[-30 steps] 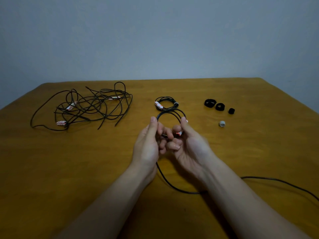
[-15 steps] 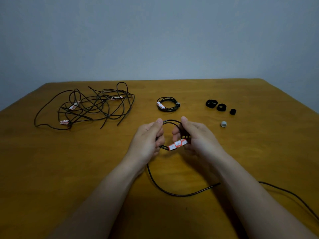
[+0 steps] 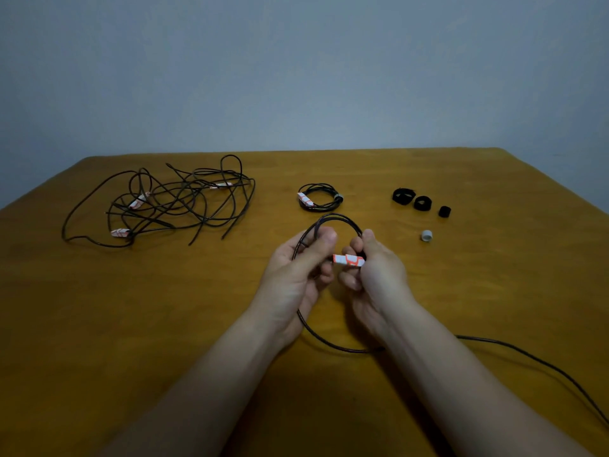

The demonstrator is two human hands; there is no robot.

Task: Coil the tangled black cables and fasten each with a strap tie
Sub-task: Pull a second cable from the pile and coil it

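Both hands hold a small coil of black cable (image 3: 339, 220) above the table's middle. My left hand (image 3: 298, 272) pinches the coil's left side. My right hand (image 3: 374, 275) grips the right side, with the cable's white and orange tag (image 3: 348, 259) sticking out between the hands. The loose tail (image 3: 333, 341) of the cable loops under my wrists and runs off to the lower right. A tangled heap of black cables (image 3: 171, 202) with tags lies at the back left. One coiled, fastened cable (image 3: 319, 196) lies behind my hands.
Three black strap ties (image 3: 402, 196) (image 3: 422, 203) (image 3: 444, 211) lie in a row at the back right, with a small grey one (image 3: 426, 235) in front of them. The wooden table (image 3: 131, 308) meets a plain grey wall behind.
The coil has been lifted a little and its loop is wider. The tag has turned level between my hands. The tail on the table has shifted as more cable is drawn in.
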